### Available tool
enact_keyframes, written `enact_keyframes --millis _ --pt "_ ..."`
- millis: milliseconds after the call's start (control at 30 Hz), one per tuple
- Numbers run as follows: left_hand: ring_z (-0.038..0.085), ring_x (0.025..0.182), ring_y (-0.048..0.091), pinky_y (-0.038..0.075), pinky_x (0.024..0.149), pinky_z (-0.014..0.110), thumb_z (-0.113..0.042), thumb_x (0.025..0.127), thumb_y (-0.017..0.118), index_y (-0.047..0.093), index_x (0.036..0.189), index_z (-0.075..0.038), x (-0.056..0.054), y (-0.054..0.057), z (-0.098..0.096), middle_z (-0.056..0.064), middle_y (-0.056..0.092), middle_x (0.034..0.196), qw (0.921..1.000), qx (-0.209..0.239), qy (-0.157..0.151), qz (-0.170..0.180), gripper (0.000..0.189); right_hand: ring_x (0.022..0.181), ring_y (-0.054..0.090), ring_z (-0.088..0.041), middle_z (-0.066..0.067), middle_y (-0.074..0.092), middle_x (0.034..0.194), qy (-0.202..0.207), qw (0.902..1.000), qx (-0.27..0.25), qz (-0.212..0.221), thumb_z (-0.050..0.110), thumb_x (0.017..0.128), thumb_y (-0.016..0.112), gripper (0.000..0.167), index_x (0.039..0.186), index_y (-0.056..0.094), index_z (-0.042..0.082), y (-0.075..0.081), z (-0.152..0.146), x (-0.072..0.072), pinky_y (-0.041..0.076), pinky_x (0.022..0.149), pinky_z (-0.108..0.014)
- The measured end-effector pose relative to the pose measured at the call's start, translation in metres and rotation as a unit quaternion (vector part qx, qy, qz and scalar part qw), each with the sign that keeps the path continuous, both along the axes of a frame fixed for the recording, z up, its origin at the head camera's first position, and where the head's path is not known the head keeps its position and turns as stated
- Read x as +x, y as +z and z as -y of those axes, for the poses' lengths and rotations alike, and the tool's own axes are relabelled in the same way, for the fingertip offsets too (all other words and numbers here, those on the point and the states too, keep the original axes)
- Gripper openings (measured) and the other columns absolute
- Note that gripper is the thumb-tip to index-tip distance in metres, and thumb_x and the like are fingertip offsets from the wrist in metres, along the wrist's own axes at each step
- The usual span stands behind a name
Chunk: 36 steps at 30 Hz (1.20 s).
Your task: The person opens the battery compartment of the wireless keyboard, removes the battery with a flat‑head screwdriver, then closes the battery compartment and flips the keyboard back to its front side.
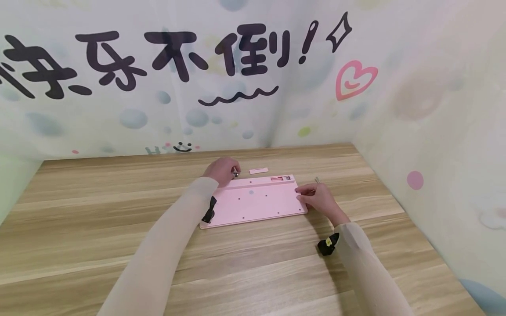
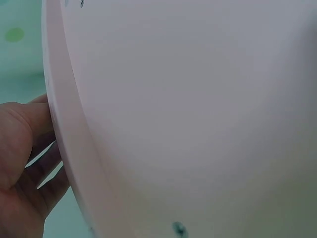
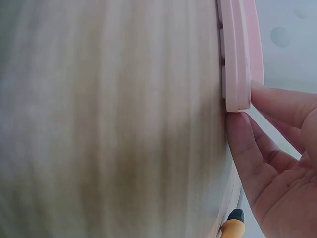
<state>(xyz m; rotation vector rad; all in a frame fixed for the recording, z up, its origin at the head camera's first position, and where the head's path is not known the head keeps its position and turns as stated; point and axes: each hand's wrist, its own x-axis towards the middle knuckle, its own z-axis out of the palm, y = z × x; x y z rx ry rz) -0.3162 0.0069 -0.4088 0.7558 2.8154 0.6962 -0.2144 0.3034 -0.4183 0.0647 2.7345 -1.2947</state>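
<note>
Pinching a small shiny piece (image 1: 236,175) between finger and thumb, the left hand (image 1: 222,170) is at the far left part of the pink keyboard (image 1: 258,204). I cannot tell what the piece is, because the fingers hide most of it. The right hand (image 1: 319,198) holds the right edge of the keyboard with a finger and thumb. The keyboard lies on the table (image 1: 237,272), in between the two hands, with its back up and its keys facing down. Little dark screws (image 1: 243,217) dot its back. At its far right corner there is an open slot (image 1: 282,178) with something red in it. Just past the far edge lies a loose pink cover (image 1: 258,170). Close to the right hand is a tool with an orange handle (image 3: 233,229), and I cannot tell if the hand touches it. At the far side is a pale wall (image 1: 237,125) with big dark writing.

A few things could go wrong. The shiny piece is tiny, so a weak pinch could make it drop and get lost. If the right hand pushes too hard, the keyboard could slide on the smooth wood. The loose cover is so near the keyboard that the left hand could bump it away if it swings to the right
</note>
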Motion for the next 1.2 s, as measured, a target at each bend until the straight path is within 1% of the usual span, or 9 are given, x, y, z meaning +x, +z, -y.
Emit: enact_keyframes --millis 200,300,400,533,667,867,1033,1200 --pt "0.019 0.092 0.053 0.044 0.080 0.035 -0.006 0.089 0.057 0.068 0.102 -0.014 0.000 0.001 0.000 0.004 0.059 0.099 0.9999 -0.008 0.006 0.005 0.019 0.073 0.055 -0.017 -0.015 0.063 0.094 0.001 1.0000 -0.007 0.005 0.003 0.083 0.066 0.023 0.105 0.066 -0.002 -0.001 -0.001 -0.001 0.051 0.058 -0.026" --pt "0.019 0.091 0.053 0.044 0.080 0.035 -0.008 0.089 0.057 0.068 0.103 -0.013 0.000 0.003 0.002 0.004 0.059 0.100 0.9999 0.002 0.011 0.010 0.018 0.073 0.055 -0.017 -0.015 0.062 0.094 0.004 1.0000 -0.004 0.002 0.003 0.083 0.065 0.023 0.105 0.066 -0.003 -0.002 -0.001 -0.002 0.051 0.058 -0.025" --pt "0.020 0.092 0.052 0.043 0.082 0.035 -0.009 0.089 0.056 0.067 0.103 -0.011 0.002 0.005 0.004 0.005 0.058 0.100 0.9998 0.016 0.011 0.006 0.018 0.075 0.055 -0.018 -0.015 0.063 0.094 0.003 1.0000 -0.003 0.001 0.003 0.083 0.066 0.023 0.105 0.067 -0.002 -0.002 0.000 -0.003 0.051 0.058 -0.025" --pt "0.020 0.091 0.052 0.043 0.081 0.035 -0.010 0.088 0.056 0.068 0.101 -0.008 0.008 0.008 0.005 0.006 0.058 0.098 0.9994 0.033 0.001 -0.007 0.017 0.075 0.056 -0.018 -0.015 0.063 0.093 0.006 0.9999 -0.012 -0.003 0.005 0.083 0.066 0.021 0.103 0.068 -0.001 0.001 0.001 0.000 0.051 0.059 -0.025" --pt "0.021 0.088 0.052 0.044 0.078 0.035 -0.008 0.086 0.057 0.068 0.099 -0.006 0.015 0.010 0.005 0.006 0.058 0.094 0.9986 0.050 0.005 -0.014 0.017 0.073 0.055 -0.017 -0.013 0.063 0.090 0.014 0.9997 -0.012 -0.015 0.007 0.082 0.068 0.019 0.100 0.069 0.000 0.003 0.001 0.003 0.051 0.058 -0.024" --pt "0.019 0.083 0.053 0.045 0.074 0.033 -0.006 0.085 0.058 0.068 0.097 -0.005 0.025 0.008 0.003 0.005 0.059 0.093 0.9969 0.072 0.031 0.007 0.016 0.076 0.057 -0.019 -0.016 0.063 0.094 0.005 1.0000 -0.005 -0.004 0.004 0.083 0.066 0.022 0.104 0.067 -0.003 0.000 -0.001 0.000 0.052 0.060 -0.025" --pt "0.019 0.084 0.053 0.046 0.077 0.033 -0.006 0.085 0.059 0.068 0.095 -0.005 0.034 0.008 0.002 0.006 0.060 0.094 0.9951 0.087 0.043 0.016 0.013 0.075 0.056 -0.017 -0.015 0.063 0.094 0.006 0.9999 0.006 -0.006 0.004 0.083 0.066 0.022 0.104 0.067 -0.003 -0.002 -0.001 -0.001 0.051 0.059 -0.025" --pt "0.019 0.086 0.053 0.045 0.079 0.034 -0.005 0.083 0.060 0.068 0.098 -0.005 0.039 0.009 0.004 0.006 0.060 0.098 0.9932 0.102 0.050 0.027 0.016 0.076 0.056 -0.019 -0.015 0.063 0.094 0.000 1.0000 0.009 -0.001 0.003 0.083 0.066 0.021 0.103 0.068 -0.001 0.000 0.000 0.000 0.051 0.059 -0.025"
